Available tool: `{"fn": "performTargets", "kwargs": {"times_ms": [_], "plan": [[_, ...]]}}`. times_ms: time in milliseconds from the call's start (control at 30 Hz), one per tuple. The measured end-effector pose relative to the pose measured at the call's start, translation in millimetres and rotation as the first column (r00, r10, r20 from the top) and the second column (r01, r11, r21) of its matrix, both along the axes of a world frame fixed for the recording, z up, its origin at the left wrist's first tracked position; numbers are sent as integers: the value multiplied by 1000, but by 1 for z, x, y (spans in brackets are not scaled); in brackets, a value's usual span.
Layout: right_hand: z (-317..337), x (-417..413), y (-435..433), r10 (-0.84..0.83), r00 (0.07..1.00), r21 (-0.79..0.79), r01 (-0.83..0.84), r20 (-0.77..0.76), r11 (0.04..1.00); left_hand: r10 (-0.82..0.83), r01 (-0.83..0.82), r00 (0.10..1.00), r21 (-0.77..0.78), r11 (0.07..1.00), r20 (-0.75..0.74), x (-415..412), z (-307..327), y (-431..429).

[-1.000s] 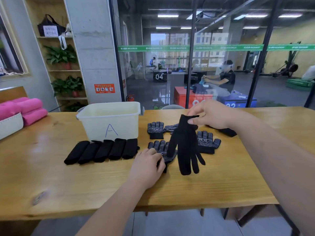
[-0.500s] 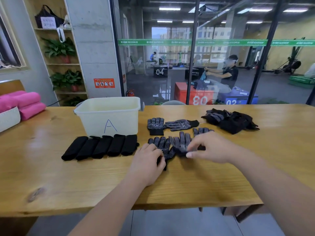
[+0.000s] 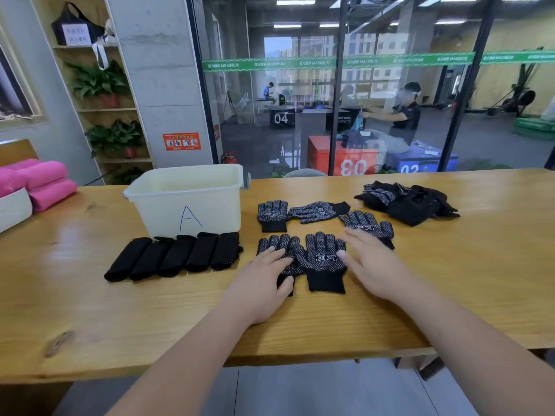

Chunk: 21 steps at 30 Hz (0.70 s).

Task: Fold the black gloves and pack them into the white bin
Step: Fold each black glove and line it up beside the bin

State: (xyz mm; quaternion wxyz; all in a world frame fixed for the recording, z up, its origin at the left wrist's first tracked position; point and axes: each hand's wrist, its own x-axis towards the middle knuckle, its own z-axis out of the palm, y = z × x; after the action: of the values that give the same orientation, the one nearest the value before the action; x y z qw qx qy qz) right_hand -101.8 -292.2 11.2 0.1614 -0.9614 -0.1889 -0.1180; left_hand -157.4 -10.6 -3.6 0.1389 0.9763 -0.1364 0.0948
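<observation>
Several black dotted gloves lie flat on the wooden table (image 3: pixel 450 280). My left hand (image 3: pixel 259 280) rests flat on one glove (image 3: pixel 279 246). Just right of it lies a second glove (image 3: pixel 324 262), palm up with a white logo; my right hand (image 3: pixel 369 262) hovers open at its right edge, blurred. Three more gloves (image 3: pixel 318 210) lie spread behind them. A row of folded black gloves (image 3: pixel 177 255) sits in front of the white bin (image 3: pixel 186 199), which is marked "A". A heap of unfolded gloves (image 3: pixel 408 201) lies at the back right.
Pink rolled towels (image 3: pixel 45 184) and a white container edge (image 3: pixel 12 210) sit at the table's left end. A glass wall stands behind the table, with people beyond it. The table's front edge runs close to my forearms.
My right hand carried a dangling glove down, laid it flat beside the one under my left hand, then let go and drew right. My left hand stayed put.
</observation>
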Motion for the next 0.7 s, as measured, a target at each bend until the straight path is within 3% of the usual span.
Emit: {"fn": "performTargets", "kwargs": {"times_ms": [100,300,500,567,700], "plan": [[-7,-22,29,143,985,-96,-152,-94,984,-36,39,998,47,998,-60,5,-1,0],[0,-32,18,-119,993,-42,120,21,992,-26,28,998,47,999,-53,0,3,1],[4,-28,34,-129,992,-132,130,13,983,3,0,996,-31,1000,86,2,18,-7],[-1,-12,42,-157,985,-217,137,-77,966,-11,11,1000,-10,1000,-8,17,22,-15],[-11,8,55,-190,952,-225,136,-240,965,59,-27,977,159,987,-204,38,7,-28]]}}
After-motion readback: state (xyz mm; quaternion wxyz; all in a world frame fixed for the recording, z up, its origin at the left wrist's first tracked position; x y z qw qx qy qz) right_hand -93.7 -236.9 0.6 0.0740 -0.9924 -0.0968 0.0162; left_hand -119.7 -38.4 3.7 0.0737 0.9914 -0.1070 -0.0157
